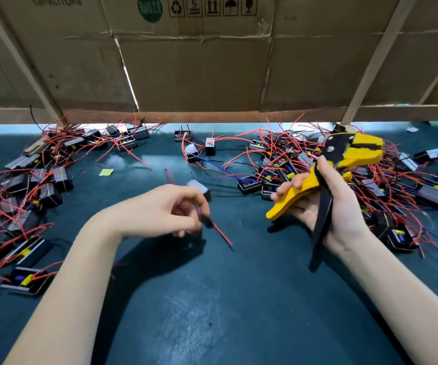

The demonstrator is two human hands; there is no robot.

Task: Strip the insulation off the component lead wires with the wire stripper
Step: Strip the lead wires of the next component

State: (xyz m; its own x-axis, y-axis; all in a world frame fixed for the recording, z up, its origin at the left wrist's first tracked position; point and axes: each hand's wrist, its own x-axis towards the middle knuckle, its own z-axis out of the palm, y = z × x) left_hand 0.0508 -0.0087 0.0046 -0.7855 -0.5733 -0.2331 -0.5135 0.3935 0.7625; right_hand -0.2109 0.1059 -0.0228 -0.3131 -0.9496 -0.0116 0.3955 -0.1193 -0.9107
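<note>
A broad stretch of bare dark teal bench mat (212, 312) lies open between a heap of small black components trailing red wires (22, 185) at left and a denser red-wired heap (304, 159) at right, with a brown cardboard wall (199, 75) closing the far side

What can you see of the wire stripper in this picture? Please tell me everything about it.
The wire stripper is a yellow and black hand tool that looks like plastic and metal. Its head, with a black plate and rivets, points up and away, above the pile of parts on the right. One yellow handle and one dark handle spread apart toward the person. The right hand grips it around both handles and holds it above the table. No wire is visibly in its jaws.
</note>
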